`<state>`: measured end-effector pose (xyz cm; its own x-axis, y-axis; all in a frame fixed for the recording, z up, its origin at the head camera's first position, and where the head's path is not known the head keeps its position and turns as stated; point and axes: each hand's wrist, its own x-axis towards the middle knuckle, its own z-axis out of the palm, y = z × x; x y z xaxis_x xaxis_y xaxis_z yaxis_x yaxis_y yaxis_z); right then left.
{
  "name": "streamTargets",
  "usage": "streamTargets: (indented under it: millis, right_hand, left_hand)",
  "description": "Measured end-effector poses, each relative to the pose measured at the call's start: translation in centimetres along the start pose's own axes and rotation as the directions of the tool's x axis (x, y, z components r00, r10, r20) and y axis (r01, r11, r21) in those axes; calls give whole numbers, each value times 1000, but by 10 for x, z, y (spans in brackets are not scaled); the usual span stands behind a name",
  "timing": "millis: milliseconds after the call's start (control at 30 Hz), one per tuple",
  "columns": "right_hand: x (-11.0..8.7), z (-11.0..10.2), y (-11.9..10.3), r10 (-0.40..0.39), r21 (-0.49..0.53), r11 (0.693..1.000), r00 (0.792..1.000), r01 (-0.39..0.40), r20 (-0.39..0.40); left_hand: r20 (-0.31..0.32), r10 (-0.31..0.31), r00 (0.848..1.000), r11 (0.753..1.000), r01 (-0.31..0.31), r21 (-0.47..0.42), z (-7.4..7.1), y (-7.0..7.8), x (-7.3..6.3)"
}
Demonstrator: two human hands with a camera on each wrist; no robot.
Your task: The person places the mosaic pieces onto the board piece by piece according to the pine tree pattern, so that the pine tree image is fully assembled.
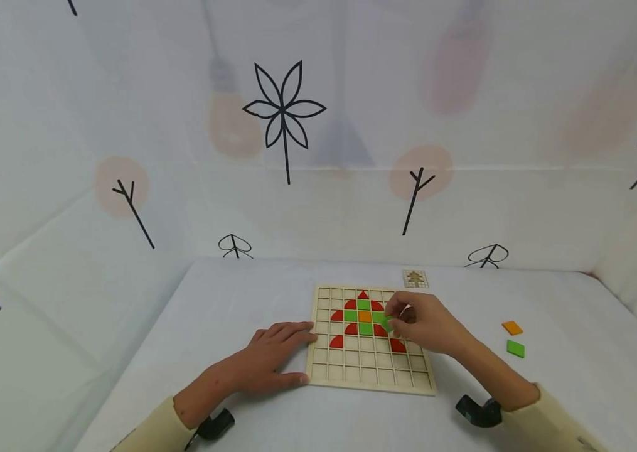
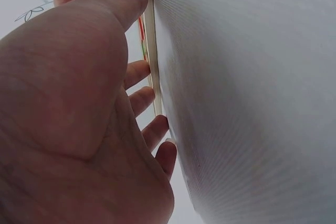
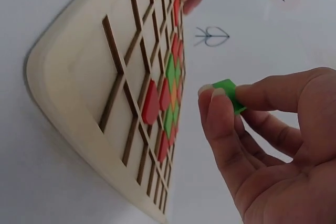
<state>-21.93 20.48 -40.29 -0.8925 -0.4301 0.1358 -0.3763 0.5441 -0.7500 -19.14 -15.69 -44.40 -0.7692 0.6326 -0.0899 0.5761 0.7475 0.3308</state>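
A wooden grid board point(image 1: 352, 375) lies on the table, holding a pattern of tiles. A red triangle point(image 1: 363, 294) tops it, and below are red quarter-round tiles point(image 1: 337, 341), green squares point(image 1: 366, 329) and an orange square point(image 1: 364, 316). My left hand point(image 1: 273, 359) rests flat on the table, its fingertips and thumb touching the board's left edge. Above the right part of the board, my right hand point(image 1: 430, 321) pinches a green square tile point(image 3: 229, 94) between thumb and fingers. In the right wrist view this tile is held apart from the board.
A loose orange tile point(image 1: 513, 328) and a loose green tile point(image 1: 516, 348) lie on the white table to the right. Behind the board is a small pattern card point(image 1: 415, 279) with a tree-like figure. White printed cloth point(image 1: 341, 213) hangs at the back and sides.
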Motion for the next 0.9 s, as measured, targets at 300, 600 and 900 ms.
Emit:
streamTargets:
  millis: [300,600,900]
  right_hand:
    - [7,17,-4,-73,-77,994,997,73,6]
    - [17,34,-12,-74,-55,996,997,76,32]
    - [25,46,-21,-37,-43,998,997,40,68]
  left_hand:
    - [-13,19,1000,1000,-19,-7,-1,1,-2]
    - [-13,20,1000,1000,-20,-3,-1,0,-1]
    - [-18,27,999,1000,-27,-3,-2,0,-2]
